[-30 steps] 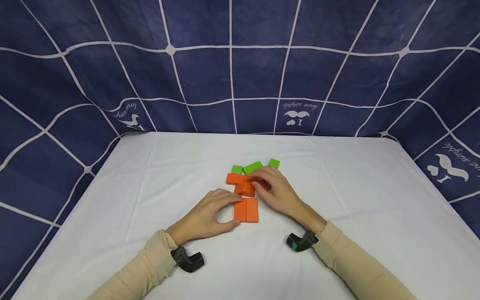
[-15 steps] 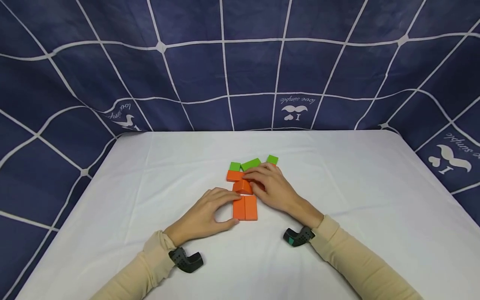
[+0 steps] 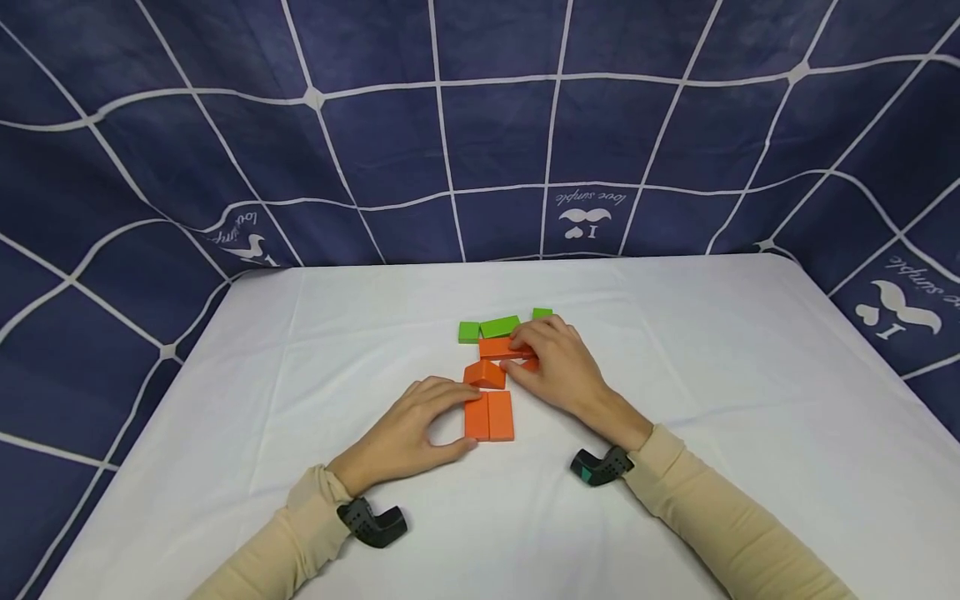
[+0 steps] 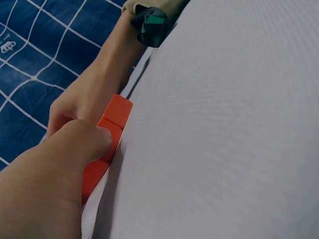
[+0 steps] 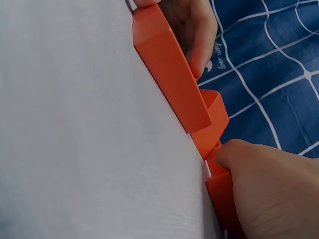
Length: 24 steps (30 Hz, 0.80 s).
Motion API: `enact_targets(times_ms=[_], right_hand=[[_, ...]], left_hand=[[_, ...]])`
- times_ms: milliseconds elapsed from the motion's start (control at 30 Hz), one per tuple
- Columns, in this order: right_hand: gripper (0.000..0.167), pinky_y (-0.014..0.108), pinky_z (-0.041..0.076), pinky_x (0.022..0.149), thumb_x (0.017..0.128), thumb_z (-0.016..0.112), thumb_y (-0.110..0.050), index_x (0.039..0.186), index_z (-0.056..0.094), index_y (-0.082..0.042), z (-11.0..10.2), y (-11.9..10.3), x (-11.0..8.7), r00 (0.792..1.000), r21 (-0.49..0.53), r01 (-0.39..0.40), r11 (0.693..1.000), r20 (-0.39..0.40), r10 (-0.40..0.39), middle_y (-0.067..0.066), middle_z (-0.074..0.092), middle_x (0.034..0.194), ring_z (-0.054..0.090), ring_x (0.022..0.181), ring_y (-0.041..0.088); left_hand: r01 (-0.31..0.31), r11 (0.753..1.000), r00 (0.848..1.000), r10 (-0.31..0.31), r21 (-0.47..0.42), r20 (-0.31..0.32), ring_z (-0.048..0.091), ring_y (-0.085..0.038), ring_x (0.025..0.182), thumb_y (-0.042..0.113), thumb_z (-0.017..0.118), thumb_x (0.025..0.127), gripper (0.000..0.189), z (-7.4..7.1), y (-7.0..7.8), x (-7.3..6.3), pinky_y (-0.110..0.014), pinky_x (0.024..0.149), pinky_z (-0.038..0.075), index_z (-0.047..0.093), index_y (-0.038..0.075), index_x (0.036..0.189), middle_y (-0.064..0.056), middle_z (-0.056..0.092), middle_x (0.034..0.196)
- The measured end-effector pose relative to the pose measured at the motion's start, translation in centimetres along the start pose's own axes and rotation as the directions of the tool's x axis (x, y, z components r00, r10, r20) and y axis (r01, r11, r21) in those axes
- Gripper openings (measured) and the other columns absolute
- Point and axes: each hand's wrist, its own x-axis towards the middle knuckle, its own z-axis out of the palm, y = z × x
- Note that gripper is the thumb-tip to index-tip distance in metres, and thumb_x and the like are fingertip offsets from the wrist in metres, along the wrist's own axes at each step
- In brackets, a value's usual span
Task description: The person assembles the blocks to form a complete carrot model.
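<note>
Two orange rectangular blocks (image 3: 500, 416) lie side by side on the white cloth. My left hand (image 3: 408, 429) holds the left one, thumb at its near end and index finger at its far end; the left wrist view shows the thumb (image 4: 102, 142) against it. Just beyond sits an orange wedge-shaped block (image 3: 484, 375). My right hand (image 3: 562, 362) pinches a long orange block (image 3: 495, 348) behind the wedge, its right end hidden by the fingers. Another bit of orange shows under that hand. In the right wrist view the thumb (image 5: 237, 152) presses near the wedge block (image 5: 214, 119).
Behind the orange blocks lie a small green block (image 3: 468, 332), a longer tilted green block (image 3: 500, 326) and another green block (image 3: 542, 313), partly behind the right hand. White cloth (image 3: 360, 325) covers the table. A dark blue checked curtain (image 3: 495, 142) surrounds its back and sides.
The long orange block has slid to the right in my right hand, and now lies in front of the tilted green block. My left hand keeps its place on the orange pair.
</note>
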Motion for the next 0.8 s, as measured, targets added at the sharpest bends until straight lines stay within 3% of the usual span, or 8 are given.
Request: enact_targets(times_ms=[100, 333, 467, 633, 800], right_hand=[[0.023, 0.042, 0.046, 0.096, 0.089, 0.079, -0.032, 0.102, 0.072, -0.014, -0.2, 0.2, 0.0, 1.0, -0.014, -0.007, 1.0, -0.005, 0.007, 0.001, 0.072, 0.106, 0.057, 0.113, 0.024], [0.034, 0.045, 0.045, 0.094, 0.098, 0.069, -0.019, 0.132, 0.072, -0.015, -0.4, 0.6, -0.2, 0.999, -0.077, 0.018, 0.997, 0.047, -0.014, 0.009, 0.067, 0.126, 0.055, 0.116, 0.03], [0.032, 0.046, 0.044, 0.091, 0.099, 0.065, -0.011, 0.129, 0.073, -0.015, -0.5, 0.8, -0.3, 0.999, -0.088, 0.028, 0.996, 0.049, -0.024, 0.009, 0.065, 0.127, 0.054, 0.118, 0.031], [0.034, 0.049, 0.043, 0.097, 0.096, 0.061, -0.004, 0.125, 0.074, -0.015, -0.6, 1.1, -0.4, 0.999, -0.059, 0.023, 0.998, 0.025, -0.022, 0.008, 0.067, 0.131, 0.055, 0.123, 0.03], [0.028, 0.049, 0.04, 0.102, 0.095, 0.061, -0.018, 0.12, 0.073, -0.016, -0.5, 1.3, -0.5, 1.0, 0.003, -0.001, 1.0, 0.017, 0.001, 0.006, 0.067, 0.132, 0.053, 0.126, 0.028]], left_hand=[[-0.001, 1.0, 1.0, 0.001, 0.0, -0.003, 0.053, -0.011, 0.128, 0.041, 0.08, 0.088, 0.058, 0.0, 0.0, 0.0, -0.043, 0.113, 0.041, 0.062, 0.024, 0.14, 0.009, 0.063, 0.136], [-0.001, 1.0, 1.0, 0.001, 0.0, -0.006, 0.053, -0.012, 0.127, 0.04, 0.081, 0.088, 0.057, 0.0, 0.1, 0.0, -0.043, 0.112, 0.041, 0.062, 0.025, 0.14, 0.009, 0.063, 0.135], [0.003, 1.0, 1.0, -0.003, -0.002, -0.005, 0.053, -0.012, 0.127, 0.04, 0.081, 0.087, 0.057, 0.1, 0.1, 0.0, -0.043, 0.112, 0.042, 0.062, 0.025, 0.14, 0.009, 0.063, 0.135], [0.009, 1.0, 1.0, -0.009, -0.004, -0.004, 0.053, -0.012, 0.127, 0.041, 0.081, 0.087, 0.057, 0.1, 0.1, -0.1, -0.043, 0.111, 0.042, 0.062, 0.026, 0.14, 0.009, 0.062, 0.135], [0.009, 1.0, 1.0, -0.009, -0.004, -0.005, 0.053, -0.011, 0.127, 0.041, 0.081, 0.088, 0.057, 0.1, 0.1, -0.1, -0.043, 0.111, 0.042, 0.062, 0.026, 0.14, 0.01, 0.062, 0.135]])
